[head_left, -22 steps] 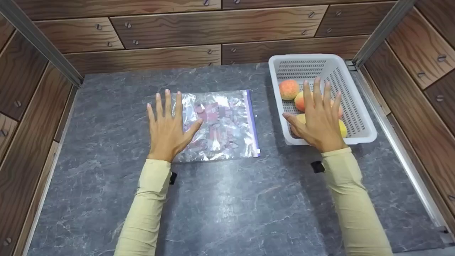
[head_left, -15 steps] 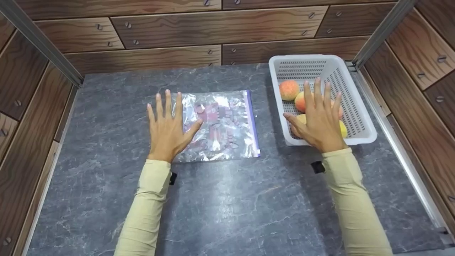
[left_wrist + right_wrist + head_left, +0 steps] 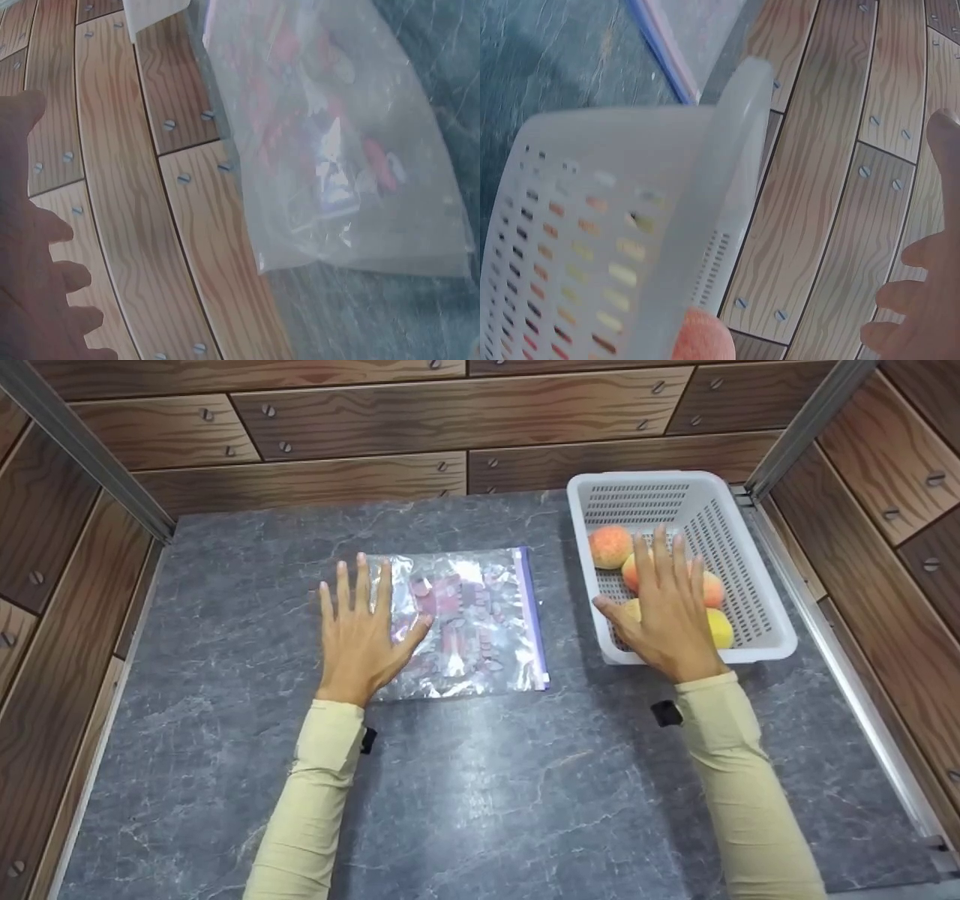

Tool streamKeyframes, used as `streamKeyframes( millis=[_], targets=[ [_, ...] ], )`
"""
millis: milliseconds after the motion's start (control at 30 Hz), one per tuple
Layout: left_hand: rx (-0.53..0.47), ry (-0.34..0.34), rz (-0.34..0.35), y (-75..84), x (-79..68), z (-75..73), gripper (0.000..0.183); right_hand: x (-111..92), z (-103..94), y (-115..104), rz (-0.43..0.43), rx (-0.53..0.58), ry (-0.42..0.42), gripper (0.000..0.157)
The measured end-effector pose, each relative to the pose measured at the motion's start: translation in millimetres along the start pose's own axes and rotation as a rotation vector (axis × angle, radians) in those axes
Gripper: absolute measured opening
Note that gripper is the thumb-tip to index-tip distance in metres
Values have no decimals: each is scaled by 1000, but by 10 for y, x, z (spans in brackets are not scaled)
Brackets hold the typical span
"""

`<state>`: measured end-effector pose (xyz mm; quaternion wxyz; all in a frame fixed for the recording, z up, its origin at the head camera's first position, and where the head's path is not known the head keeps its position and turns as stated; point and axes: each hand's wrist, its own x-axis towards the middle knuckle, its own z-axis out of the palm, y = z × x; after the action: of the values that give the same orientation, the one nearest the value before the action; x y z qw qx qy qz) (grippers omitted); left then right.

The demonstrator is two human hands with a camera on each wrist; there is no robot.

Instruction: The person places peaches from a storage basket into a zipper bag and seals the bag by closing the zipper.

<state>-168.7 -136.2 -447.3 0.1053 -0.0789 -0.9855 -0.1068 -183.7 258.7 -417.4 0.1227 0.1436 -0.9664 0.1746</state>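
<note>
My left hand [image 3: 358,641], fingers straight and spread, hovers over the left edge of a clear zip bag [image 3: 499,645]. The bag lies flat with a purple zip strip along its right side and a red and pink print or contents showing through. In the left wrist view the bag [image 3: 360,240] fills the right half. Over the front part of a white plastic basket [image 3: 757,562] is my right hand [image 3: 671,619], also spread and holding nothing. Several red-yellow fruits like peaches [image 3: 610,547] and a yellow fruit [image 3: 721,628] sit in the basket, partly hidden by that hand.
A dark grey marbled tabletop [image 3: 480,795] bears the bag and basket. Wood-patterned panels [image 3: 360,416] enclose it at the back and both sides, with metal posts [image 3: 97,457] at the corners. The basket stands near the right back corner.
My left hand has shifted slightly right, and my right hand slightly left, showing more of the fruit. Bag and basket stay in place.
</note>
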Motion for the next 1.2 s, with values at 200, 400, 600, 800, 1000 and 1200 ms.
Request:
streamKeyframes(
  millis=[200, 400, 600, 800, 1000, 1200],
  targets=[
    [-52, -51, 58, 117, -83, 86, 90, -3, 90, -110, -73, 86, 32, 87],
    [-103, -90, 164, 236, -214, 257, 80, -23, 270, -260, -196, 133, 115, 73],
    [-125, -118, 277, 341, -342, 470, 71, -53, 425, -394, -270, 173, 120, 62],
    [-170, -123, 363, 421, -437, 659, 61, -105, 541, -495, -285, 190, 109, 53],
    [-180, -144, 375, 467, -498, 779, 56, -164, 648, -551, -307, 248, 125, 48],
    [-150, -117, 371, 474, -512, 876, 50, -247, 768, -577, -305, 276, 80, 45]
  ],
)
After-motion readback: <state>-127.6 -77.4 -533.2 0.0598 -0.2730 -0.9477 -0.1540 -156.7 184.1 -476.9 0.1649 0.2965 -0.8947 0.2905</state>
